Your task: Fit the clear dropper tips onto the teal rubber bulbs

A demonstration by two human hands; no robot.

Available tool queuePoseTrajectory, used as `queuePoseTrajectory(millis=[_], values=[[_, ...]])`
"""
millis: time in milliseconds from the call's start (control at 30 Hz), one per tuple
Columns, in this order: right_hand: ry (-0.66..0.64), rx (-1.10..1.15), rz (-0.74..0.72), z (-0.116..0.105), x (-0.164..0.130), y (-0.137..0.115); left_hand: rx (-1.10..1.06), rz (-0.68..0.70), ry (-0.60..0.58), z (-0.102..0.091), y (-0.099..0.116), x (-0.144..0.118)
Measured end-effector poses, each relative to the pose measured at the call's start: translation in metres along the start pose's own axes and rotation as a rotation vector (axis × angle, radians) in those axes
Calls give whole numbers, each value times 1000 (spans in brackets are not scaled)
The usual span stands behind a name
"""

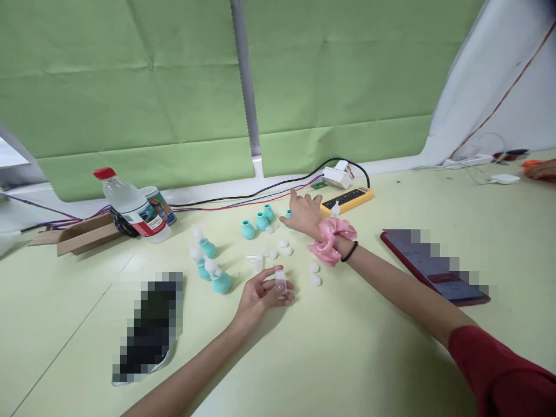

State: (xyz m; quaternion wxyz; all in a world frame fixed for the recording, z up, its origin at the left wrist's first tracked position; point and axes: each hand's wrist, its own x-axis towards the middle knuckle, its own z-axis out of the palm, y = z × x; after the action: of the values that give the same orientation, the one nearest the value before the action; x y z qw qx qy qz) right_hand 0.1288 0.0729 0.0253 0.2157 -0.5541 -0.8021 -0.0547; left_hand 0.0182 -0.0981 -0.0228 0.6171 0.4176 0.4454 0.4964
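Observation:
My left hand point(260, 295) lies palm up on the pale green table point(330, 359) and pinches a small clear plastic cap point(281, 284) between its fingertips. My right hand point(304, 213), with a pink scrunchie point(330, 238) on the wrist, reaches far forward over a teal bulb point(288, 215) that it mostly hides; whether it grips the bulb is unclear. Three bare teal bulbs point(259, 222) stand just left of that hand. Teal bulbs with clear tips point(210, 265) lie further left. Small clear caps point(314, 273) are scattered between my hands.
A water bottle point(130, 205) lies on a cardboard box point(82, 233) at the left, next to a can. A yellow power strip point(347, 200) and cables run along the back. A red tablet point(434, 267) lies at right. Another person's hand point(541, 169) is at far right.

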Motion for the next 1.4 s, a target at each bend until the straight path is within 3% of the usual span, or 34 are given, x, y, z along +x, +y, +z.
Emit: queuePoseTrajectory(millis=[167, 300, 400, 467, 567, 667, 867, 1233, 1400], values=[[-165, -58, 23, 25, -1, 6, 83, 24, -17, 1, -1, -1], [-36, 88, -67, 9, -19, 5, 120, 79, -9, 1, 1, -1], [78, 458, -293, -14, -51, 4, 110, 108, 58, -1, -1, 0], [51, 610, -355, -26, -79, 6, 105, 90, 78, -3, -3, 0], [32, 599, -403, -29, -118, 10, 12, 11, 20, -3, -1, -1], [38, 581, -470, -16, -140, 14, -107, -75, -69, -2, 3, -1], [102, 533, -514, 7, -144, 18, -52, -135, -145, -7, 7, 1], [242, 356, -615, 12, -146, 17, 32, -246, -90, -2, 11, -3], [255, 300, -659, 9, -148, 19, 157, -139, -51, 4, 16, -5]])
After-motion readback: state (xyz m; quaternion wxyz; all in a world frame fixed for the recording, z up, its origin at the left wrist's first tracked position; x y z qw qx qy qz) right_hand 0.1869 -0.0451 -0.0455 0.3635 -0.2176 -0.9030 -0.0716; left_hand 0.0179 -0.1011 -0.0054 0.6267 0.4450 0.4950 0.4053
